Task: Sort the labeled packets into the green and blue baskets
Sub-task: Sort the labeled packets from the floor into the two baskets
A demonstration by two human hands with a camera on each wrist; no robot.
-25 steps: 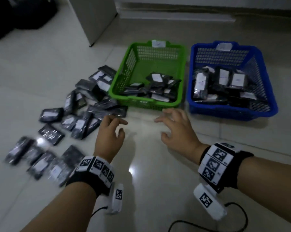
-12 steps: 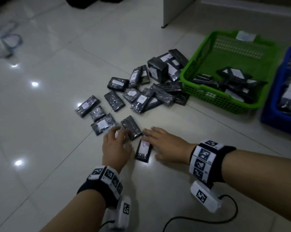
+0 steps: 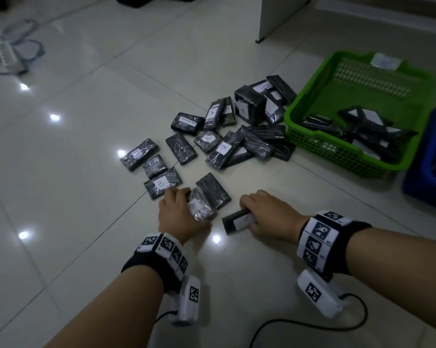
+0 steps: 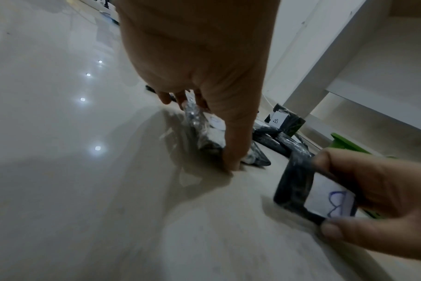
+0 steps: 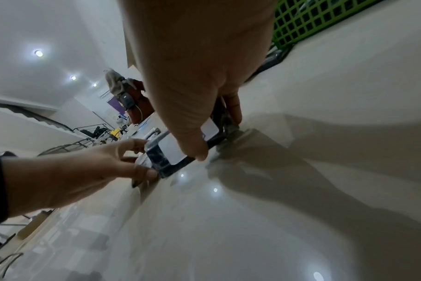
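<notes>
Several black wrapped packets (image 3: 222,149) with white labels lie scattered on the tiled floor left of the green basket (image 3: 312,133). My left hand (image 3: 184,212) grips a shiny packet marked B (image 3: 199,205) that still touches the floor; the same packet (image 4: 202,129) shows under my thumb in the left wrist view. My right hand (image 3: 264,217) pinches another B packet (image 3: 237,222) by its long edges, tilted up off the floor. Its label (image 4: 329,199) faces the left wrist camera. The blue basket (image 3: 417,182) is cut off at the right edge.
The green basket holds several packets (image 3: 362,129). A white cabinet leg (image 3: 262,33) stands behind the pile. A black cable (image 3: 312,325) trails on the floor near my right wrist. A power strip with cords (image 3: 6,56) lies far left.
The view swung left from the baskets to the loose pile. Both hands came down onto packets; each now grips one, and the right has tipped its packet up.
</notes>
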